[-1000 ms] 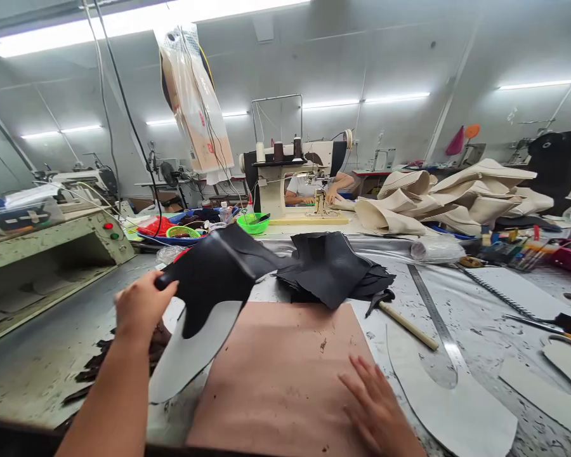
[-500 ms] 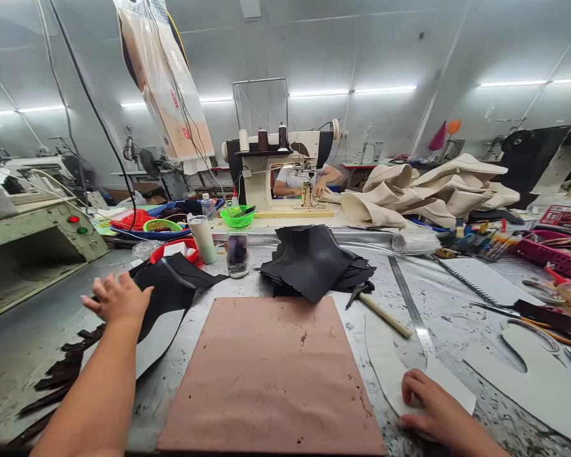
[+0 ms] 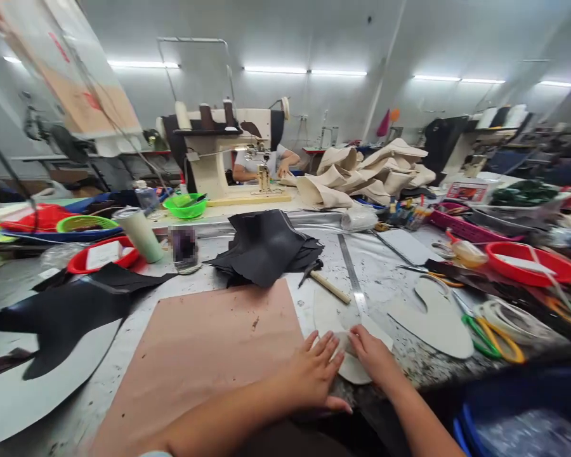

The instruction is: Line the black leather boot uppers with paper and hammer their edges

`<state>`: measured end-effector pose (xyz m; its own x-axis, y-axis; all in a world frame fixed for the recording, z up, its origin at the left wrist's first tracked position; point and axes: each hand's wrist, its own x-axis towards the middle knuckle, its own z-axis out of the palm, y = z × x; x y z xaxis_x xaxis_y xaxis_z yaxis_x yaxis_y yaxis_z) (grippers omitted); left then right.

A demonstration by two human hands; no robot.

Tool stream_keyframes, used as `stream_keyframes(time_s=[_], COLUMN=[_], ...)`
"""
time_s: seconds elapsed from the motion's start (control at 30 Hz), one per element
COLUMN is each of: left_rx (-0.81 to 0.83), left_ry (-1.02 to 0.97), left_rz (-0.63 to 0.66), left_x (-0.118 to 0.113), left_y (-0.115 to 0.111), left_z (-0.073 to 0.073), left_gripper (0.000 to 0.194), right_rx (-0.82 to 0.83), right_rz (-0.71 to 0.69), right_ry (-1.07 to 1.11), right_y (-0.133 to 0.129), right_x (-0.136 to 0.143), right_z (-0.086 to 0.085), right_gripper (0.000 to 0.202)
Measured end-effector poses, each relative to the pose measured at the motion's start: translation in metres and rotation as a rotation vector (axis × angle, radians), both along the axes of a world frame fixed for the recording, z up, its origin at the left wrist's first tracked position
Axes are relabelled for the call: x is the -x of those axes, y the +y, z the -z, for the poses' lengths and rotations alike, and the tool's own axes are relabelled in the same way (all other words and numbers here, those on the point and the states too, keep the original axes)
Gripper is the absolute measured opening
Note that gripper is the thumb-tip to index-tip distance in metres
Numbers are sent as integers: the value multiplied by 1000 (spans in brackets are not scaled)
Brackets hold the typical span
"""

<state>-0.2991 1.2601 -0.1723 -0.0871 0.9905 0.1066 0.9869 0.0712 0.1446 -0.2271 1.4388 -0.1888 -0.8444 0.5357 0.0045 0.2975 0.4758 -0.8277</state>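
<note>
My left hand point(image 3: 316, 376) lies open, fingers spread, at the right edge of a pinkish-brown board point(image 3: 209, 343). Its fingertips reach over a white, curved flat piece point(image 3: 356, 371), made of sheet material I cannot name exactly. On the same piece, my right hand point(image 3: 375, 358) has its fingers bent together, closed on the sheet; its thumb is partly hidden. Just beyond are a hammer point(image 3: 330, 287) with a wooden handle and a steel ruler point(image 3: 351, 266). Stacked black sheet pieces point(image 3: 266, 247) sit behind the board.
A black piece point(image 3: 71, 311) on white backing lies at the left. Farther right are another white cutout point(image 3: 438, 317), scissors point(image 3: 497, 339) and a red basket point(image 3: 535, 263). At the back, a person point(image 3: 285, 162) sits behind a sewing machine point(image 3: 219, 152) beside cream pieces point(image 3: 371, 171).
My view has turned right. My left hand has left the black piece at the left and crossed over to the white piece beside my right hand, which stays at that piece.
</note>
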Motion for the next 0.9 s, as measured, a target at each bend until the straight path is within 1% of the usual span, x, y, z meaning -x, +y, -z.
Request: stream_keyframes(time_s=[0.07, 0.1, 0.17, 0.2, 0.27, 0.37, 0.43, 0.47, 0.5, 0.53, 0.57, 0.6, 0.67, 0.7, 0.73, 0.77, 0.83, 0.9], left_rx=[83, 122, 178, 195, 220, 235, 235, 236, 233, 209, 161, 92, -89, -179, -254, -313, -391, -422], left_ry=[-60, -85, -119, -128, -134, -119, -124, -151, -212, -319, -477, -682, -1155, -1369, -1543, -1673, -1833, -1920], left_rz=[-12, -21, -33, -34, -34, -45, -63, -74, -88, -112, -148, -195, -314, -379, -443, -502, -620, -718], left_x=[-4, -4, -1, 1, 3, 4, 5, 5, 5, 5, 4, 3, 1, -1, -2, -3, -5, -6], left_y=[11, 14, 18, 20, 23, 29, 33, 35, 35, 34, 32, 29, 17, 9, 1, -7, -23, -36], left_z=[9, 12, 15, 15, 14, 10, 7, 4, 1, -3, -7, -11, -18, -20, -21, -21, -19, -15], left_gripper=[93, 95, 97, 96, 94, 89, 86, 83, 79, 72, 65, 57, 48, 45, 43, 41, 40, 40], right_rx=[157, 193, 197, 192, 168, 88, -79, -198, -323, -433, -512, -560, -588, -578, -550, -510, -416, -324], right_rz=[171, 249, 393, 474, 637, 889, 1045, 1061, 1007, 874, 679, 457, 46, -102, -206, -278, -346, -369], right_ry=[161, 215, 295, 349, 466, 669, 810, 832, 812, 757, 676, 614, 555, 534, 518, 498, 472, 452], right_y=[9, 17, 35, 46, 69, 94, 94, 87, 76, 61, 44, 25, -14, -32, -48, -62, -82, -94], right_x=[3, 4, 3, 0, -11, -33, -46, -50, -52, -51, -50, -47, -38, -34, -31, -28, -24, -23], right_z=[5, 7, 5, 1, -14, -49, -73, -82, -89, -91, -90, -86, -71, -62, -54, -46, -37, -33], right_gripper=[21, 23, 28, 30, 31, 31, 28, 27, 26, 24, 22, 19, 18, 20, 22, 23, 27, 31])
